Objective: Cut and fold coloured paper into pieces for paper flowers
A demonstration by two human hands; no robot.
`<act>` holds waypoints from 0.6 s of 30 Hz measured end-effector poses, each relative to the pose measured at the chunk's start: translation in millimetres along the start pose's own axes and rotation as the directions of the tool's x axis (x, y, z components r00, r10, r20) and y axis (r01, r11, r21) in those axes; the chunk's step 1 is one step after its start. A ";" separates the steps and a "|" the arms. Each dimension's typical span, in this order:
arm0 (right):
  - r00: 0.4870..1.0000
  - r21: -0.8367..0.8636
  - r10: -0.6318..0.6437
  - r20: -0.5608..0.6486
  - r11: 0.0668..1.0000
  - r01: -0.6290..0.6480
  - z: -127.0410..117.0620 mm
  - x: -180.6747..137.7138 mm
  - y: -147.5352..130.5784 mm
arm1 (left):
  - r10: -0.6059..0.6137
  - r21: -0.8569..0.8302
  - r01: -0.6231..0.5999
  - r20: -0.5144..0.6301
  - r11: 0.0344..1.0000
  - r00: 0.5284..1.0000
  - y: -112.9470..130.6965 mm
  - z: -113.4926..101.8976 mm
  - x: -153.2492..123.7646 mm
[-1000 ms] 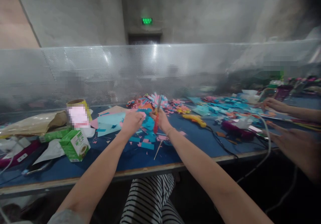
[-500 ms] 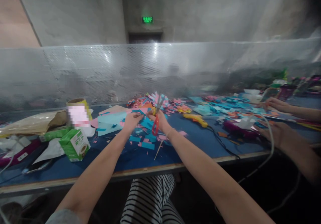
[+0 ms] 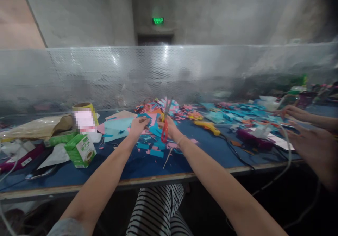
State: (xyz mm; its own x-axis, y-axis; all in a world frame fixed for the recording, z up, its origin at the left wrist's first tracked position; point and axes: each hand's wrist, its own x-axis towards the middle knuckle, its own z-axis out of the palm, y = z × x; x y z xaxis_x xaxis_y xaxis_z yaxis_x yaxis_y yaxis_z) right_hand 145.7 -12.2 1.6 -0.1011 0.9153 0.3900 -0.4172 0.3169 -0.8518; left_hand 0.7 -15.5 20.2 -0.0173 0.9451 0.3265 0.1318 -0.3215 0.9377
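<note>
Head view: scissors and blue paper between two hands over a cluttered table
The right hand (image 3: 171, 127) is clamped around the scissors (image 3: 164, 132), their red loop toward the near side and blades pointing far; the left hand (image 3: 138, 127) is beside the blue paper (image 3: 144, 116), but whether its fingertips meet or grip it, I cannot tell. With the hands this close, a careless swing of the blades could nick the left fingers, and loose scraps (image 3: 156, 153) on the table (image 3: 148, 169) might snag or muddle with the blue paper. Both forearms reach in from the near edge, converging, wrists low
</note>
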 end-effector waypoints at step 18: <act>0.925 0.274 0.072 0.372 0.944 -0.184 6.4 -18.9 -16.1 | -0.011 0.023 0.011 0.004 1.000 1.000 -6.9 -2.9 5.8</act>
State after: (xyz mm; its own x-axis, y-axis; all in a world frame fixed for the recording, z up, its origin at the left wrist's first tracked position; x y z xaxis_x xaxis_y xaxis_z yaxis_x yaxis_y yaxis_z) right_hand 148.5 -36.2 10.2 -0.4600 0.7771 0.4295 -0.6230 0.0621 -0.7798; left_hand -3.1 -8.0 15.9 -0.0146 0.9488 0.3155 0.1544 -0.3097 0.9382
